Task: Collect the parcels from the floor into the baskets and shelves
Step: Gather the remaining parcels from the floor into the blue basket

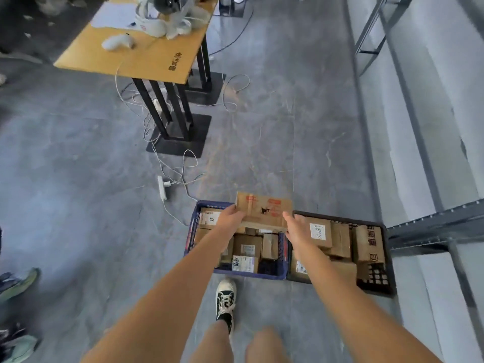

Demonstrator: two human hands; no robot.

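A flat brown cardboard parcel [264, 210] with red print hangs over the far end of a blue basket [190, 233]. My left hand [230, 217] grips its left edge and my right hand [297, 224] grips its right edge. The blue basket holds several brown parcels with white labels. A black basket [390, 258] sits right beside it, also filled with several cardboard parcels.
A wooden table [146, 56] on black legs stands at the upper left, with white cables and a power strip [161, 188] trailing on the floor toward the blue basket. Grey metal shelving [432, 224] runs along the right. Another person's shoes [18, 284] show at the left edge.
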